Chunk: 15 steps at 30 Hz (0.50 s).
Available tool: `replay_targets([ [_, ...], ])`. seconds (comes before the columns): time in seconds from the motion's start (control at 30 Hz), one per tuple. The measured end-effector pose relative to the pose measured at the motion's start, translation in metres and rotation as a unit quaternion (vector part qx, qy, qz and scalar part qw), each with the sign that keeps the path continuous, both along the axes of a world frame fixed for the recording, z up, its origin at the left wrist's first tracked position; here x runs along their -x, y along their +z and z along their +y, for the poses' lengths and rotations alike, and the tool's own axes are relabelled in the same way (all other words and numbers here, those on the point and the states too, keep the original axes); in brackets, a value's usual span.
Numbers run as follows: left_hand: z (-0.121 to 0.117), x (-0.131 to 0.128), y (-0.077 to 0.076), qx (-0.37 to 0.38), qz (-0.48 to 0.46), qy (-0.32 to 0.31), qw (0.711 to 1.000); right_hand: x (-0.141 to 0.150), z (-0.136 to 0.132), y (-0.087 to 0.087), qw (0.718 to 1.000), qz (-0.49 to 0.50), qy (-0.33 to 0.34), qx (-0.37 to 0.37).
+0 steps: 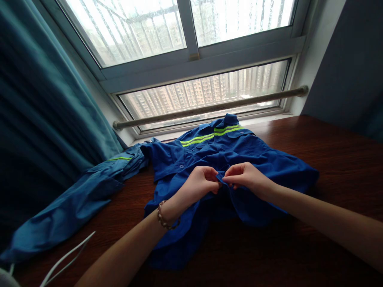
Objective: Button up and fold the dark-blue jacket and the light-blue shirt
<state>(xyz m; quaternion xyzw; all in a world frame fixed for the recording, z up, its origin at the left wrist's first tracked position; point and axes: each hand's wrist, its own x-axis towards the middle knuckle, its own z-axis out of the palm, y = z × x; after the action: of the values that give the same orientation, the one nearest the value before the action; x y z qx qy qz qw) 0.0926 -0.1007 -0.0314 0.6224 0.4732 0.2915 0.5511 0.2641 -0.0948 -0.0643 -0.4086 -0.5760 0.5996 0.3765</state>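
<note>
A blue work jacket [191, 155] with yellow-green stripes across its chest lies spread on the dark wooden table, collar toward the window. My left hand [200, 181], a braided bracelet at its wrist, pinches the front edge of the jacket near the middle. Just beside it, my right hand [247, 177] grips the same edge between thumb and fingers. The fingertips of both hands almost meet there, and the cloth is lifted slightly between them. Whether a button sits under the fingers is hidden. Below the hands the two front panels hang apart.
Another blue garment [74, 203], lighter in tone with a stripe, lies along the left. A white cable [67, 261] curves at the lower left. Teal curtains [44, 99] hang on the left. Behind the wooden table [338, 159] a metal rail [209, 107] crosses the window.
</note>
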Motion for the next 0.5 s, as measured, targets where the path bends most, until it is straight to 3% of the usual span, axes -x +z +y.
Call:
replay_targets([
  [0.17,-0.001,-0.003,0.001,0.042,-0.035,0.023,0.998,0.0,-0.001,0.0,0.987,-0.091,-0.031,-0.126],
  [0.33,-0.003,-0.007,-0.003,0.058,-0.055,0.034,0.996,0.002,-0.006,-0.006,0.924,-0.194,-0.091,-0.316],
  [0.4,-0.004,-0.007,-0.008,0.051,-0.056,0.05,0.996,0.004,-0.008,-0.008,0.912,-0.203,-0.101,-0.343],
  [0.5,-0.005,-0.007,-0.015,0.068,-0.079,0.089,0.991,0.005,-0.011,-0.008,0.917,-0.19,-0.108,-0.332],
])
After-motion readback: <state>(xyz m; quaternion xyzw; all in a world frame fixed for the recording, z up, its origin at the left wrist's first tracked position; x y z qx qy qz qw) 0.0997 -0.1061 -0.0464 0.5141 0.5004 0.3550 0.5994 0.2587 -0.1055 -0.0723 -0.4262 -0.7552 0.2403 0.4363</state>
